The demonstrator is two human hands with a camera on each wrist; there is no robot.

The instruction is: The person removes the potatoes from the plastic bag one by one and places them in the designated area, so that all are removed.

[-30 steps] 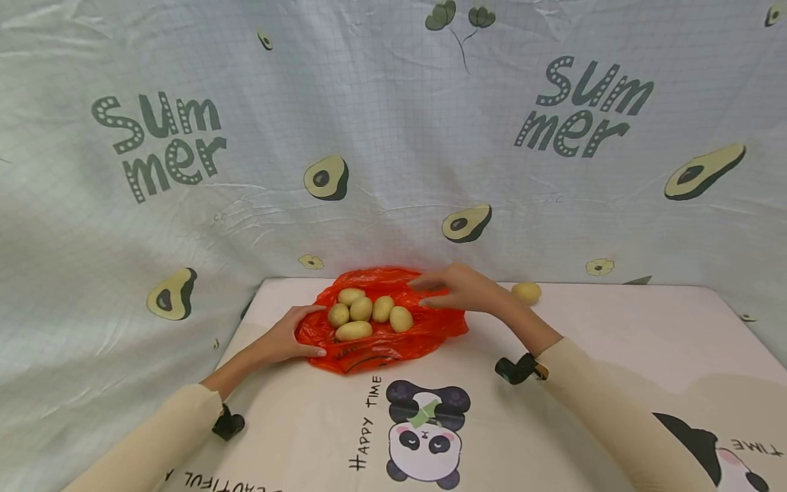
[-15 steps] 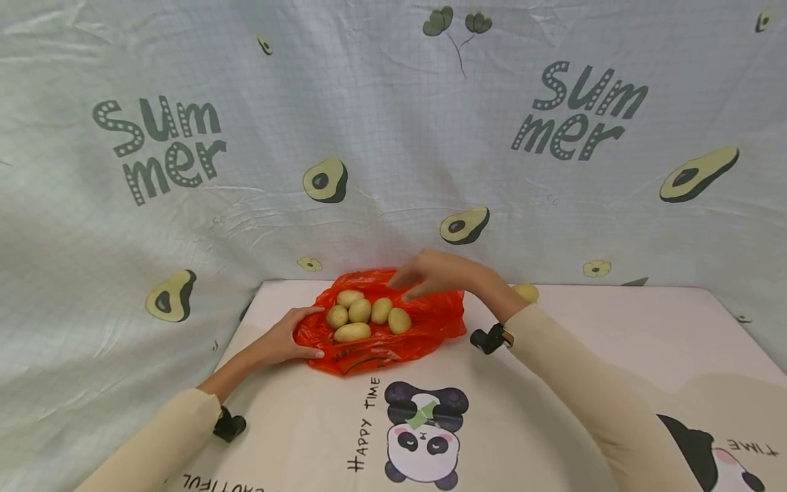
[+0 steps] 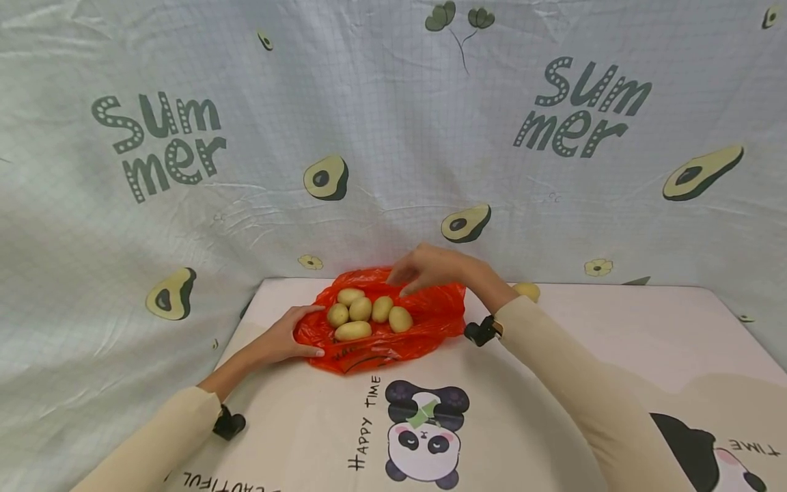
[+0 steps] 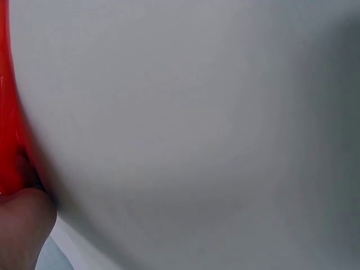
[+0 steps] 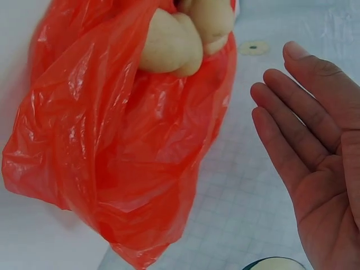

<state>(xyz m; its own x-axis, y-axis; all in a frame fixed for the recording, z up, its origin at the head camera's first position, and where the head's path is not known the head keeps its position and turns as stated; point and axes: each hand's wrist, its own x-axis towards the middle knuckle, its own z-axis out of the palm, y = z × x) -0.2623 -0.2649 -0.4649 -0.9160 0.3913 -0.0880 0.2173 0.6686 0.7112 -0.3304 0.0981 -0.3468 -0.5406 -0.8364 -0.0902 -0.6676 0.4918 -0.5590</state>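
A crinkled red plastic bag point(image 3: 424, 335) lies spread on the table, its mouth wide. Several potatoes point(image 3: 360, 309) sit together inside it. At the bag's left side, my left hand point(image 3: 284, 337) holds the edge between thumb and fingers; the left wrist view shows only part of this hand point(image 4: 25, 225) against the red plastic. My right hand point(image 3: 430, 265) hovers over the bag's far right part, holding nothing. In the right wrist view the fingers of that hand point(image 5: 315, 140) are extended and apart from the bag point(image 5: 140, 169).
A lone potato point(image 3: 527, 292) lies at the table's back edge, partly hidden behind my right forearm. The pale table point(image 3: 590, 328) carries a panda print and lettering. Behind it hangs a cloth point(image 3: 393, 123) printed with avocados and words.
My right hand has moved left and a little up over the bag, and its forearm now partly covers the lone potato. The left hand and the potatoes in the bag have stayed put.
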